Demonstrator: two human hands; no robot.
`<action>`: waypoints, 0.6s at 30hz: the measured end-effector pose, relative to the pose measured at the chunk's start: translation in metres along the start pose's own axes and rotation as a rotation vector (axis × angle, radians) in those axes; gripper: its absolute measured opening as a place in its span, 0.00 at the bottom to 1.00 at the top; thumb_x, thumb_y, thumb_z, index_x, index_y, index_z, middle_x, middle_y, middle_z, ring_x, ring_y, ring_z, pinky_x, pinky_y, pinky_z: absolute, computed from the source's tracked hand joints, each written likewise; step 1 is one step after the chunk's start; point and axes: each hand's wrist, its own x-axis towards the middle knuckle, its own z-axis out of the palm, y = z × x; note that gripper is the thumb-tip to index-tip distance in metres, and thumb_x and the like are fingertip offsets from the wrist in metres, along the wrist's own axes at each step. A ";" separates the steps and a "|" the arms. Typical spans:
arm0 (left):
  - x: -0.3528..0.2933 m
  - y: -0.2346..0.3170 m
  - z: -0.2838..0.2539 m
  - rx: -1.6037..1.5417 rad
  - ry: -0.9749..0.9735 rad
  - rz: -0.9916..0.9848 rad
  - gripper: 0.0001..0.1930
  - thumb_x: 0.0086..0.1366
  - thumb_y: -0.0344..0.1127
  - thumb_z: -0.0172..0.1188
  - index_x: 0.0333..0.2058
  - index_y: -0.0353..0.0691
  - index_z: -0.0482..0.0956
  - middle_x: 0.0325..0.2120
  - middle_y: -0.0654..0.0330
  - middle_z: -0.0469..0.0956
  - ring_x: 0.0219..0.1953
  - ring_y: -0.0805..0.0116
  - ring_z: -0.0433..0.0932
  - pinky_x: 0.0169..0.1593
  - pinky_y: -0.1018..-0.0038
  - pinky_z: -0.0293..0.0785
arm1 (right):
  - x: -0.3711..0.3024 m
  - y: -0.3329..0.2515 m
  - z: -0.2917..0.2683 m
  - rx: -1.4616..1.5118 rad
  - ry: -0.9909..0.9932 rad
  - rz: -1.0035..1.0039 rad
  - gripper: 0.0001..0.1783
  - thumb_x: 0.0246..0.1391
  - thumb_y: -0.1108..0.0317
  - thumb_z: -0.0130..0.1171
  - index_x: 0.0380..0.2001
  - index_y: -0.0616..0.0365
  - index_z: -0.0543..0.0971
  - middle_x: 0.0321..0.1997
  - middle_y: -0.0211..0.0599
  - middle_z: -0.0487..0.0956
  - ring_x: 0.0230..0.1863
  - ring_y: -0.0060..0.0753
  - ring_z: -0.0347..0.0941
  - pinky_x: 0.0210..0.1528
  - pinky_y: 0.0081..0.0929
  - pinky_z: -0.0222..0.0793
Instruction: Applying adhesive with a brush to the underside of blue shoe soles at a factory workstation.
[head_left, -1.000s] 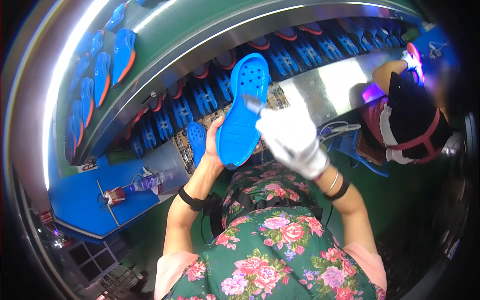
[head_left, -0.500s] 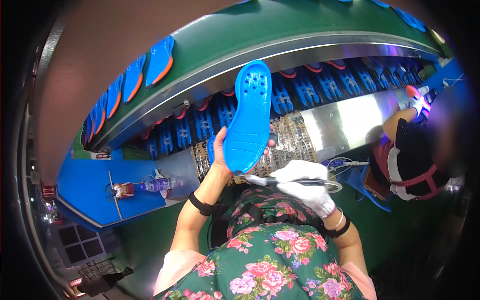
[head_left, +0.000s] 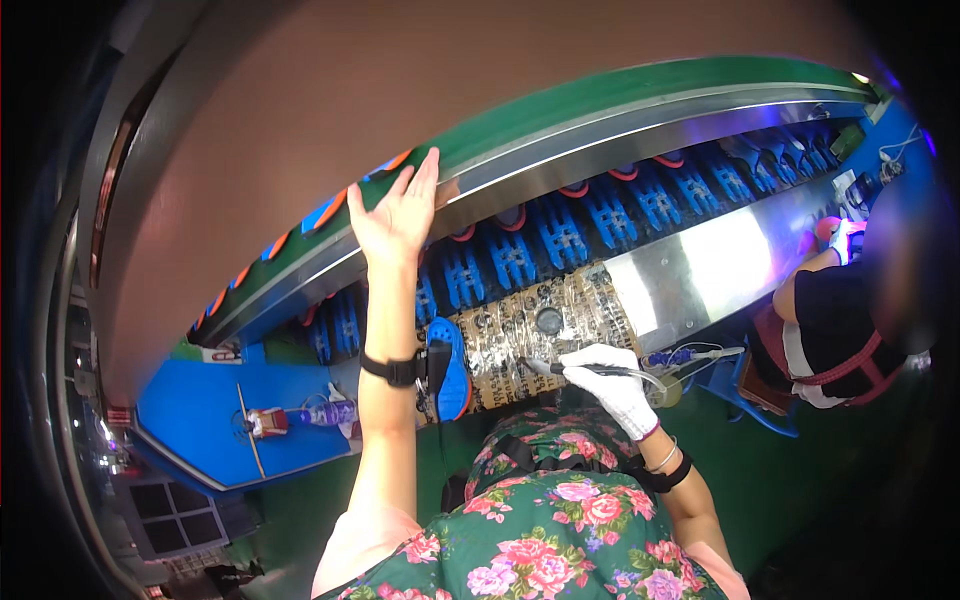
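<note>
Left hand (head_left: pixel 398 212) raised high, upper centre-left of frame, palm open, fingers spread and holding nothing; fingertips reach the edge of the green conveyor rail (head_left: pixel 620 95) that arcs across the top. Black wristband (head_left: pixel 392 370) on that forearm, mid-frame.

Right hand (head_left: pixel 612 385) in a white glove, centre of frame, just below the work surface. Fingers closed round a thin pen-like tool (head_left: pixel 565 369); tip points left, toward the patterned mat (head_left: pixel 530 330). A cable (head_left: pixel 690 352) lies right of the glove; whether it joins the tool is hard to tell. Dark band and thin bracelets on the right wrist.

Blue shoe sole (head_left: pixel 452 368) lies at the left end of the patterned mat, just right of the left forearm, orange edge showing along its lower rim. Neither hand touches it. A black object sits against its left side; shape unclear at this size.

Behind the mat, a row of blue moulds (head_left: pixel 560 235) runs along the line from lower left to upper right, red-orange pieces at their far ends. Shiny metal plate (head_left: pixel 715 265) right of the mat, bright glare on it.

Blue side table (head_left: pixel 200 410) at lower left, carrying a plastic bottle (head_left: pixel 315 412) and a thin stick.

Another person (head_left: pixel 840 320) at the right edge, dark top with pink-trimmed straps, one gloved hand on the line.

Floral-print clothing fills the bottom centre.
</note>
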 end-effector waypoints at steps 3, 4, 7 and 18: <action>-0.001 -0.014 0.008 0.242 0.000 -0.055 0.48 0.72 0.60 0.51 0.74 0.35 0.37 0.74 0.38 0.42 0.75 0.40 0.50 0.74 0.50 0.55 | 0.003 0.006 -0.008 0.014 0.029 0.005 0.10 0.50 0.77 0.71 0.38 0.62 0.88 0.36 0.36 0.87 0.37 0.26 0.81 0.42 0.25 0.77; 0.005 -0.018 0.011 0.361 -0.021 -0.117 0.45 0.73 0.57 0.51 0.74 0.34 0.42 0.74 0.38 0.46 0.73 0.40 0.55 0.73 0.51 0.58 | 0.003 0.008 -0.010 0.024 0.037 0.007 0.10 0.50 0.77 0.71 0.38 0.62 0.88 0.36 0.36 0.87 0.37 0.26 0.81 0.42 0.25 0.77; 0.068 -0.029 0.024 0.962 -0.164 -0.122 0.42 0.71 0.47 0.59 0.72 0.28 0.49 0.73 0.40 0.53 0.70 0.45 0.63 0.68 0.56 0.65 | 0.003 0.012 -0.011 0.023 0.045 -0.009 0.10 0.50 0.76 0.72 0.38 0.62 0.88 0.36 0.37 0.87 0.37 0.27 0.82 0.43 0.26 0.77; 0.394 0.002 0.013 2.904 -0.302 0.488 0.46 0.53 0.47 0.74 0.65 0.28 0.65 0.59 0.36 0.72 0.61 0.45 0.72 0.64 0.60 0.67 | -0.014 0.022 -0.048 0.069 0.244 0.070 0.08 0.51 0.73 0.72 0.36 0.60 0.88 0.34 0.34 0.85 0.35 0.23 0.81 0.40 0.22 0.75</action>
